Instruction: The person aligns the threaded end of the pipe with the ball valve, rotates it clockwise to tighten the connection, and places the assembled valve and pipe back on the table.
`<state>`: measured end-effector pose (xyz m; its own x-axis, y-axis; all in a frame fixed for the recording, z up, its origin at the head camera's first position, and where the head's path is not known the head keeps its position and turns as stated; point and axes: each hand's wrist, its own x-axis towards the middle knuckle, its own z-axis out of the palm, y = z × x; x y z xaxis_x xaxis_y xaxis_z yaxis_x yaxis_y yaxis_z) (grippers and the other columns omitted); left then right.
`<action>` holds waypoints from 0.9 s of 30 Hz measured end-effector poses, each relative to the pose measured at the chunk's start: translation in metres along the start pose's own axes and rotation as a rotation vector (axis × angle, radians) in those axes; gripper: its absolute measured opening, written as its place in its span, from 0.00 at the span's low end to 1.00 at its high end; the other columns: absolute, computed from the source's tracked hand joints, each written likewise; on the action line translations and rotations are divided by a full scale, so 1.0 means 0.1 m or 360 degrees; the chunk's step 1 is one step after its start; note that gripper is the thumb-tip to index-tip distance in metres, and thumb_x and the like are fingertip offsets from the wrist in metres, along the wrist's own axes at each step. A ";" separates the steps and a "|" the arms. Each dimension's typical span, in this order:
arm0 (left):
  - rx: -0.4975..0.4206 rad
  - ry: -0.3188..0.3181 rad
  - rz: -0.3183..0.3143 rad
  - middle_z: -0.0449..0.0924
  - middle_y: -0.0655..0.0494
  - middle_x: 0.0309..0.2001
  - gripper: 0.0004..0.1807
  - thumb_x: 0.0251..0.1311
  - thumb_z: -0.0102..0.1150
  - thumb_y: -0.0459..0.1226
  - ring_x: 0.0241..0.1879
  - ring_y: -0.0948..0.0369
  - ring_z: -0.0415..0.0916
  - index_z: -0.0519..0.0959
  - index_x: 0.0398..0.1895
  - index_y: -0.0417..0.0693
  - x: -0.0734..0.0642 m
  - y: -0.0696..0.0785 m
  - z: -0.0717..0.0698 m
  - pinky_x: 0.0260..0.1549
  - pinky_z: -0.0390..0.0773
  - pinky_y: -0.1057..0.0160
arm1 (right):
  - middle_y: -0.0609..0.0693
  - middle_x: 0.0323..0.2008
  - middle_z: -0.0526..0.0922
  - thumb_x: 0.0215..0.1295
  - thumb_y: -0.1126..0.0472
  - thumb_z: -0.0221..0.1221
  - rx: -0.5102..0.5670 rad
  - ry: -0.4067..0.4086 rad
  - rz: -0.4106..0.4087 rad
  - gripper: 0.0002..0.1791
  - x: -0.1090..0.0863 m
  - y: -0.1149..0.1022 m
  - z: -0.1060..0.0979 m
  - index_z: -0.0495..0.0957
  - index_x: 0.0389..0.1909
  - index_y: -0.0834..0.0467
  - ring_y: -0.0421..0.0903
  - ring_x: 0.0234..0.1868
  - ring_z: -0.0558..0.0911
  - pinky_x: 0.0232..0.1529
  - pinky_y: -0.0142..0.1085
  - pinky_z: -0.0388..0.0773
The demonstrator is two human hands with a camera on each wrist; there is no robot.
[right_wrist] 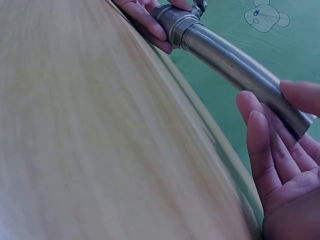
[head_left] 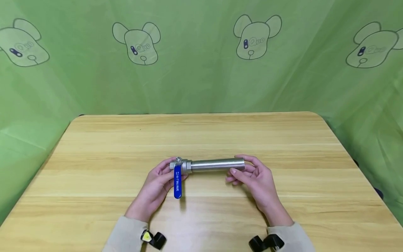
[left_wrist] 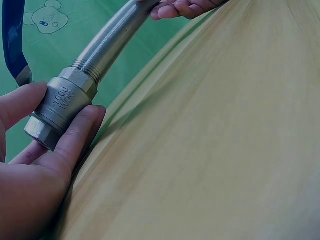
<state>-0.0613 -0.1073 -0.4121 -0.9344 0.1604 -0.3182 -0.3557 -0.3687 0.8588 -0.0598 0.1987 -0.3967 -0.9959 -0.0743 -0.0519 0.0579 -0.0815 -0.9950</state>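
Note:
A steel ball valve (left_wrist: pixel 62 102) with a blue lever handle (head_left: pixel 177 182) is joined to a smooth steel pipe (head_left: pixel 217 165); threads show at the joint in both wrist views. My left hand (head_left: pixel 157 185) grips the valve body, thumb on one side and fingers on the other. The lever points toward me, beside the left fingers. At the pipe's free end, my right hand (head_left: pixel 259 182) holds the pipe between thumb and fingers, with some fingers spread loosely below it. The whole piece lies level above the table, its shadow falling below.
A light wooden table (head_left: pixel 201 136) spreads beneath both hands. Behind it and at the sides hangs a green curtain (head_left: pixel 195 87) printed with cartoon heads. Each grey sleeve carries a small black wrist camera, one by the left cuff (head_left: pixel 157 240) and one by the right cuff (head_left: pixel 258 243).

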 end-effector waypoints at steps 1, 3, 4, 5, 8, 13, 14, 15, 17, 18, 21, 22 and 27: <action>0.0001 -0.0004 -0.0002 0.71 0.37 0.76 0.32 0.74 0.53 0.24 0.60 0.61 0.85 0.64 0.80 0.39 0.00 0.00 0.00 0.66 0.86 0.58 | 0.53 0.40 0.94 0.68 0.71 0.70 -0.0003 -0.0001 0.0002 0.31 0.00 0.00 0.00 0.70 0.68 0.68 0.47 0.34 0.94 0.37 0.37 0.95; 0.0006 -0.0010 -0.0002 0.71 0.37 0.77 0.32 0.75 0.53 0.24 0.60 0.61 0.85 0.63 0.80 0.39 0.00 0.00 0.00 0.67 0.86 0.58 | 0.52 0.38 0.94 0.69 0.70 0.70 -0.0013 0.0003 0.0012 0.29 0.00 0.00 0.00 0.70 0.67 0.68 0.47 0.33 0.94 0.36 0.37 0.95; 0.0007 -0.0011 -0.0004 0.71 0.37 0.77 0.32 0.75 0.53 0.25 0.60 0.61 0.85 0.63 0.80 0.40 0.00 0.00 0.00 0.67 0.86 0.58 | 0.52 0.37 0.94 0.69 0.69 0.70 -0.0020 0.0006 0.0022 0.27 0.00 0.00 0.00 0.71 0.65 0.68 0.47 0.33 0.94 0.36 0.37 0.95; 0.0008 -0.0014 -0.0005 0.71 0.37 0.77 0.32 0.75 0.53 0.25 0.60 0.61 0.85 0.63 0.80 0.40 0.00 0.00 0.00 0.67 0.86 0.58 | 0.51 0.36 0.94 0.70 0.69 0.69 -0.0027 0.0011 0.0035 0.26 0.00 -0.01 0.01 0.71 0.64 0.67 0.47 0.33 0.94 0.35 0.37 0.94; 0.0009 -0.0012 -0.0006 0.71 0.37 0.76 0.32 0.75 0.52 0.24 0.60 0.62 0.85 0.63 0.80 0.39 0.00 0.01 0.00 0.67 0.86 0.58 | 0.50 0.33 0.93 0.71 0.66 0.69 -0.0059 0.0027 0.0064 0.22 0.01 0.00 0.01 0.72 0.59 0.67 0.47 0.30 0.93 0.33 0.37 0.94; 0.0009 -0.0014 -0.0006 0.71 0.37 0.77 0.32 0.75 0.52 0.24 0.59 0.62 0.85 0.63 0.81 0.39 0.00 0.01 0.00 0.66 0.87 0.58 | 0.52 0.31 0.93 0.72 0.65 0.68 -0.0101 0.0062 0.0047 0.19 0.01 0.01 0.01 0.73 0.56 0.66 0.46 0.27 0.92 0.29 0.36 0.93; 0.0011 -0.0014 -0.0006 0.70 0.36 0.77 0.32 0.75 0.52 0.24 0.59 0.62 0.85 0.62 0.81 0.39 0.00 0.01 0.00 0.66 0.87 0.58 | 0.53 0.31 0.93 0.72 0.65 0.69 -0.0107 0.0072 0.0036 0.18 0.01 0.01 0.01 0.73 0.56 0.66 0.45 0.27 0.92 0.28 0.35 0.92; 0.0011 -0.0015 -0.0006 0.70 0.36 0.77 0.32 0.75 0.51 0.24 0.59 0.62 0.85 0.62 0.81 0.39 0.00 0.01 0.00 0.66 0.87 0.58 | 0.53 0.32 0.93 0.72 0.65 0.69 -0.0111 0.0086 0.0027 0.18 0.01 0.02 0.01 0.74 0.55 0.65 0.45 0.27 0.92 0.28 0.35 0.92; 0.0013 -0.0019 -0.0007 0.70 0.36 0.77 0.32 0.75 0.51 0.24 0.60 0.62 0.85 0.62 0.81 0.39 0.00 0.00 0.00 0.66 0.87 0.58 | 0.53 0.32 0.93 0.71 0.65 0.70 -0.0128 0.0123 0.0012 0.16 0.01 0.02 0.01 0.75 0.52 0.64 0.45 0.27 0.92 0.27 0.34 0.91; 0.0013 -0.0021 -0.0008 0.69 0.36 0.77 0.33 0.75 0.51 0.24 0.60 0.62 0.85 0.62 0.81 0.39 0.00 0.00 0.00 0.66 0.87 0.58 | 0.53 0.32 0.93 0.70 0.65 0.71 -0.0138 0.0143 0.0006 0.16 0.01 0.02 0.01 0.76 0.51 0.64 0.45 0.26 0.92 0.27 0.34 0.91; 0.0015 -0.0026 -0.0009 0.69 0.36 0.78 0.33 0.75 0.51 0.24 0.60 0.61 0.84 0.62 0.81 0.39 0.00 0.00 0.00 0.66 0.87 0.58 | 0.50 0.31 0.92 0.68 0.64 0.72 -0.0176 0.0203 -0.0003 0.15 0.00 0.02 0.02 0.77 0.48 0.63 0.46 0.26 0.92 0.26 0.34 0.91; 0.0017 -0.0027 -0.0009 0.69 0.36 0.78 0.33 0.75 0.51 0.24 0.61 0.61 0.84 0.62 0.81 0.39 0.00 0.00 0.00 0.66 0.87 0.58 | 0.49 0.31 0.92 0.68 0.64 0.73 -0.0193 0.0220 -0.0003 0.15 0.00 0.02 0.02 0.78 0.47 0.63 0.46 0.26 0.91 0.26 0.34 0.90; 0.0018 -0.0027 -0.0007 0.69 0.36 0.78 0.33 0.75 0.51 0.24 0.61 0.61 0.84 0.62 0.81 0.39 0.00 0.00 0.00 0.66 0.87 0.58 | 0.45 0.29 0.90 0.66 0.64 0.74 -0.0244 0.0264 -0.0006 0.16 0.00 0.03 0.02 0.79 0.47 0.65 0.46 0.25 0.91 0.27 0.34 0.91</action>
<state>-0.0614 -0.1072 -0.4124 -0.9324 0.1775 -0.3149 -0.3592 -0.3575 0.8620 -0.0598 0.1968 -0.3994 -0.9946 0.0913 -0.0490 0.0556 0.0717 -0.9959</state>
